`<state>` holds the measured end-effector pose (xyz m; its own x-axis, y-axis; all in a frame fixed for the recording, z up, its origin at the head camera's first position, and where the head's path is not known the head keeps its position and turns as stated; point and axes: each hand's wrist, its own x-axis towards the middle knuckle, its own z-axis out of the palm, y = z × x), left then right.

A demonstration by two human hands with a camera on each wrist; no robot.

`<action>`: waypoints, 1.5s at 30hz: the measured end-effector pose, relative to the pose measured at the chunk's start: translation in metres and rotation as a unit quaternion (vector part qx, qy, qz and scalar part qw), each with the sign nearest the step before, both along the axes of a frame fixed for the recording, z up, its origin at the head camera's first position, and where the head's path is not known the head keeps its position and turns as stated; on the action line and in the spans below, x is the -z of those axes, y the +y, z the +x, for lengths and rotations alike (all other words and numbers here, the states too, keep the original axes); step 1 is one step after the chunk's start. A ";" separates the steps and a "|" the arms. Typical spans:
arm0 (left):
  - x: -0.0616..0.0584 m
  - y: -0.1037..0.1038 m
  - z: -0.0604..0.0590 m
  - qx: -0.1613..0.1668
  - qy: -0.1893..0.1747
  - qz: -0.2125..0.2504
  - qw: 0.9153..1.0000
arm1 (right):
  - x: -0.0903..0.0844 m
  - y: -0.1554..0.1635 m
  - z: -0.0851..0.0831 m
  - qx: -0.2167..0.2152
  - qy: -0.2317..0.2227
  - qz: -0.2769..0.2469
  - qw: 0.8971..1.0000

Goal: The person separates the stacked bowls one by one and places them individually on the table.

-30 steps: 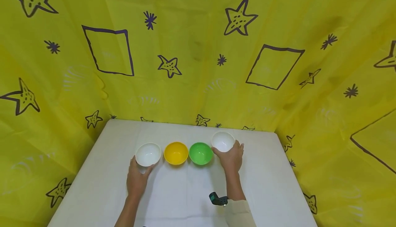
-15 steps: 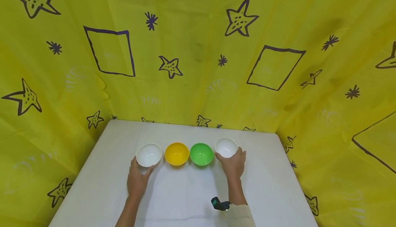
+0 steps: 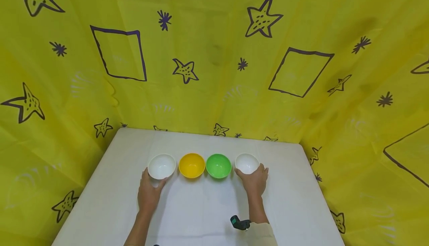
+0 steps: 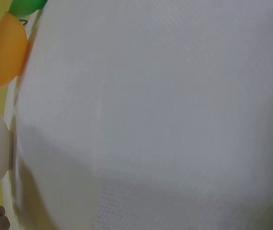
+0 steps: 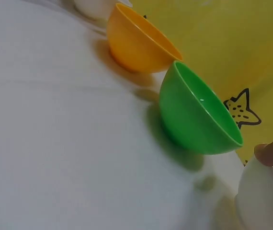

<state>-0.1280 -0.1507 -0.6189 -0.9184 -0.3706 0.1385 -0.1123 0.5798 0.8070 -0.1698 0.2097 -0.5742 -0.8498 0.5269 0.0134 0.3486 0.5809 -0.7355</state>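
Note:
Four bowls would be a count, so: several bowls stand in a row across the table in the head view. My left hand (image 3: 149, 194) grips the white bowl (image 3: 162, 166) at the left end, thumb and fingers on its near side. Beside it stand a yellow-orange bowl (image 3: 191, 165) and a green bowl (image 3: 218, 166), close together. At the right end my right hand (image 3: 255, 181) holds another white bowl (image 3: 247, 163), its thumb at the rim in the right wrist view. Whether that bowl touches the table is hard to tell.
A white cloth (image 3: 201, 208) covers the table. Yellow sheets (image 3: 214, 52) with drawn stars and frames hang behind and at both sides. A dark wrist device (image 3: 239, 223) sits by the right sleeve (image 3: 261, 234).
My right hand has brought its white bowl toward me and slightly right, into line with the other bowls. My left hand and the bowl in it have stayed put.

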 end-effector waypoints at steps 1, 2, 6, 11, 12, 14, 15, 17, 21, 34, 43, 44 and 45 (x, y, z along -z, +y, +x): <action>0.000 0.000 0.000 0.001 0.000 0.001 1.000 | 0.001 0.000 0.000 -0.001 -0.002 0.000 1.000; 0.000 0.000 0.001 0.003 0.000 0.002 1.000 | 0.003 0.000 0.001 -0.002 -0.004 -0.001 1.000; -0.001 0.000 0.003 0.008 -0.003 0.006 1.000 | 0.009 0.001 0.002 -0.003 -0.013 0.000 1.000; -0.001 -0.001 0.004 0.010 -0.006 0.006 1.000 | 0.014 0.001 0.004 0.000 -0.015 0.005 1.000; -0.002 -0.001 0.004 0.010 -0.006 0.006 1.000 | 0.015 0.001 0.004 0.000 -0.014 0.006 1.000; -0.002 -0.002 0.004 0.010 -0.005 0.007 1.000 | 0.016 0.001 0.004 -0.001 -0.013 0.007 1.000; -0.002 -0.002 0.004 0.010 -0.005 0.008 1.000 | 0.017 0.001 0.004 -0.002 -0.013 0.007 1.000; -0.003 -0.003 0.004 0.009 -0.003 0.009 1.000 | 0.019 0.000 0.004 -0.002 -0.013 0.007 1.000; -0.003 -0.003 0.005 0.008 -0.002 0.012 1.000 | 0.020 0.000 0.005 -0.008 -0.012 0.012 1.000; -0.003 -0.003 0.006 0.022 -0.001 0.029 0.999 | 0.020 -0.001 0.003 -0.028 -0.025 0.009 0.999; -0.001 -0.003 0.008 0.019 0.005 0.027 0.999 | 0.019 -0.003 0.002 -0.040 -0.028 0.005 0.999; -0.001 -0.003 0.008 0.018 0.004 0.027 0.999 | 0.019 -0.003 0.002 -0.042 -0.029 0.005 0.999; -0.002 -0.003 0.008 0.017 0.003 0.028 0.999 | 0.019 -0.003 0.001 -0.043 -0.031 0.006 0.999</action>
